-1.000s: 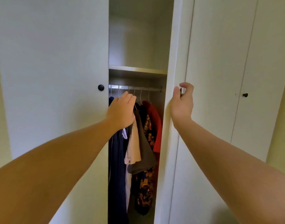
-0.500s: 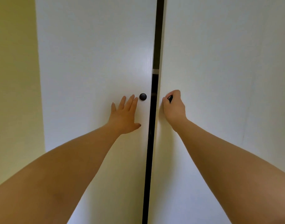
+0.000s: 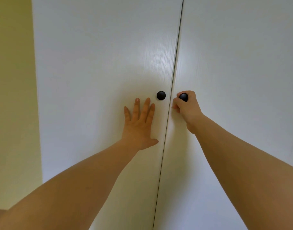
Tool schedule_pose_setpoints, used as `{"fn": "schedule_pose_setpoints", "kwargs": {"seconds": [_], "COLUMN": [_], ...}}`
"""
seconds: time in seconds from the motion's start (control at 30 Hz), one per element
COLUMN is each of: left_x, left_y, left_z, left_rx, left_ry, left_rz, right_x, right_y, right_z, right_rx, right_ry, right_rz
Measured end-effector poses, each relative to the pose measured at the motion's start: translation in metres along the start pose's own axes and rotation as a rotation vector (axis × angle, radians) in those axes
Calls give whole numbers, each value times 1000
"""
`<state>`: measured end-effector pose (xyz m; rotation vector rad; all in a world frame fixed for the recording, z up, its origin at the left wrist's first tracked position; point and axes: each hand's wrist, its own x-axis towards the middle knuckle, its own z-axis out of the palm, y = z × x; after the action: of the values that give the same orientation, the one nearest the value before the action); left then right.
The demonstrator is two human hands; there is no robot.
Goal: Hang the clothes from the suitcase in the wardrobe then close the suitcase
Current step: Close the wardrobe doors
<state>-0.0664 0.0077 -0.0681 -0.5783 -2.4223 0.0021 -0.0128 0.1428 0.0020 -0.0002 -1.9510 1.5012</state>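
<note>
Both doors had come together since the half second before: the dark gap that had stood between them was gone, and only a thin seam ran from top to bottom where the left door (image 3: pixel 86 113) met the right door (image 3: pixel 242 72) of the white wardrobe (image 3: pixel 109 39). From where I stood, the clothes that had shown on the rail a second earlier were shut away behind those doors and could no longer be seen. The person's left hand (image 3: pixel 139 123) lay flat against the left door, fingers straight and a little spread, the palm pressing on the panel just below and to the left of the left knob (image 3: pixel 161 95). The fingertips stopped just short of that knob, and the thumb pointed towards the seam. The right hand (image 3: pixel 186 107) was curled round the right knob (image 3: pixel 183 97), whose round black face showed between the thumb and the bent fingers. The two knobs sat close together at the same height, one on either side of the seam. Both bare forearms reached up from the lower corners. A pale yellow wall (image 3: pixel 12 97) stood to the left of the wardrobe.
</note>
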Motion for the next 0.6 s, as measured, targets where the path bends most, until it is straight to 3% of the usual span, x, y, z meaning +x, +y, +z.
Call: {"fn": "schedule_pose_setpoints", "kwargs": {"seconds": [0.43,0.6], "left_x": [-2,-18], "left_y": [-5,-23], "left_z": [-7,-20], "left_rx": [43,35], "left_ry": [-83,-161], "left_rz": [50,132], "right_x": [-8,-43], "right_y": [15,34], "right_z": [12,30], "right_rx": [6,69], "right_ry": [5,24], "right_rz": [11,136]}}
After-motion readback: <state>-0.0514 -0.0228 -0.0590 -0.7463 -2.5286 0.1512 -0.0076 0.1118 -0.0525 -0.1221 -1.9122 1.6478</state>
